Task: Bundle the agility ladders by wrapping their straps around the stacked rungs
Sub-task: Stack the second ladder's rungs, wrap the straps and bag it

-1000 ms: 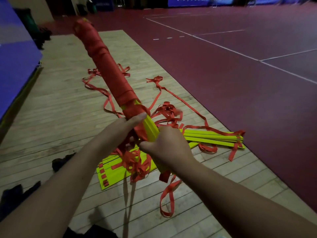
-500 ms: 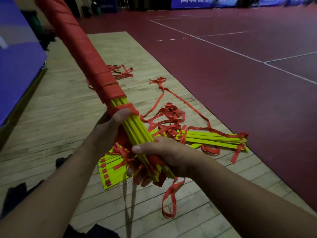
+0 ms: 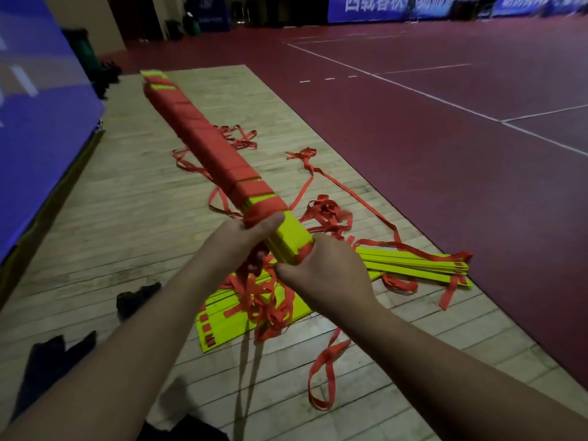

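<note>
Loose red strap (image 3: 324,374) trails over the wooden floor (image 3: 127,218). Right hand (image 3: 327,272) grips the near end of the strap-wound rung bundle (image 3: 206,144), fingers curled round it. Left hand (image 3: 241,240) clasps just beyond, thumb pressing the wrap. Bundle is held above the floor, slanting away leftward. Unwrapped yellow rungs (image 3: 413,265) lie beneath.

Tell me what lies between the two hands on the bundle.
Head view: an unwrapped stretch of stacked yellow rungs lies between the left hand and the right hand.
</note>
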Demonstrator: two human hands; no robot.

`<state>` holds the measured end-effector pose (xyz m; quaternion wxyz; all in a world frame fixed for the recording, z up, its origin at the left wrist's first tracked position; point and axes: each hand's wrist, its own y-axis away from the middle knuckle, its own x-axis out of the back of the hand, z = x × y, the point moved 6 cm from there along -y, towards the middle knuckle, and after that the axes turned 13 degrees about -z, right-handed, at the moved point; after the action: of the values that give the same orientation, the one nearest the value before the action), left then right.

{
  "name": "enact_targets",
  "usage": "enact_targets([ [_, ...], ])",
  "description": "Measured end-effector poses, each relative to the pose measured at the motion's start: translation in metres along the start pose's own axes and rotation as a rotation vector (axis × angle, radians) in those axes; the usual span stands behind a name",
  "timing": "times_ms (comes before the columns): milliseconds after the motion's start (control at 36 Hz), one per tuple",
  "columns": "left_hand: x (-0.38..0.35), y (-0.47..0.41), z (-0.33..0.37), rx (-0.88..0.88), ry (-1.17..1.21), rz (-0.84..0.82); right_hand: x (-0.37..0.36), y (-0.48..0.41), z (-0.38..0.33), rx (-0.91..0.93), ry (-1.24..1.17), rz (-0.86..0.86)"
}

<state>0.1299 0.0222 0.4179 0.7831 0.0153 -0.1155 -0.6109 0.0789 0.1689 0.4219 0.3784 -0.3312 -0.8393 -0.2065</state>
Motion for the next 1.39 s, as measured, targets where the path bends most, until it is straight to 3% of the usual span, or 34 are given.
enact_targets([
  [139,0.018,0.005,-0.012,-0.032,0.207,0.307,-0.012,0.013,-0.011,0.032,0.198,0.078],
  [278,0.026,0.006,-0.007,-0.167,0.156,0.205,-0.021,0.014,-0.014,0.090,0.080,0.029],
  [361,0.030,0.009,0.003,-0.258,0.171,0.126,-0.024,0.008,-0.011,0.134,-0.377,-0.254],
  [472,0.024,0.016,0.016,-0.357,0.240,-0.042,-0.028,0.019,-0.021,0.102,-1.001,-0.801],
  [556,0.028,0.017,0.015,-0.358,0.180,-0.062,-0.039,0.027,-0.026,0.109,-1.130,-1.041],
  [722,0.029,0.015,0.010,-0.237,0.215,-0.065,-0.023,0.022,-0.028,0.202,-0.895,-0.740],
  [778,0.029,0.017,0.009,-0.125,0.101,-0.065,-0.013,0.014,-0.023,0.182,-0.780,-0.577],
  [861,0.023,0.019,0.006,0.023,-0.156,-0.077,-0.008,-0.001,-0.010,0.123,-0.470,-0.323],
  [1000,0.000,0.008,0.007,0.028,-0.050,-0.012,-0.011,0.007,-0.013,0.009,0.202,0.011],
  [1056,-0.003,0.004,0.000,-0.001,0.005,0.066,-0.021,0.015,-0.016,0.016,0.244,0.059],
  [1111,-0.001,0.004,-0.004,-0.050,0.062,0.082,-0.031,0.017,-0.015,0.070,0.137,0.049],
  [1222,0.017,0.005,-0.006,-0.137,0.220,-0.083,-0.018,0.006,-0.014,0.068,-0.380,-0.205],
  [1306,0.017,0.006,-0.002,-0.187,0.300,-0.244,-0.021,0.009,-0.013,-0.002,-0.871,-0.664],
  [1389,0.011,0.010,0.000,-0.186,0.314,-0.302,-0.036,0.023,-0.017,0.009,-1.108,-1.024],
])
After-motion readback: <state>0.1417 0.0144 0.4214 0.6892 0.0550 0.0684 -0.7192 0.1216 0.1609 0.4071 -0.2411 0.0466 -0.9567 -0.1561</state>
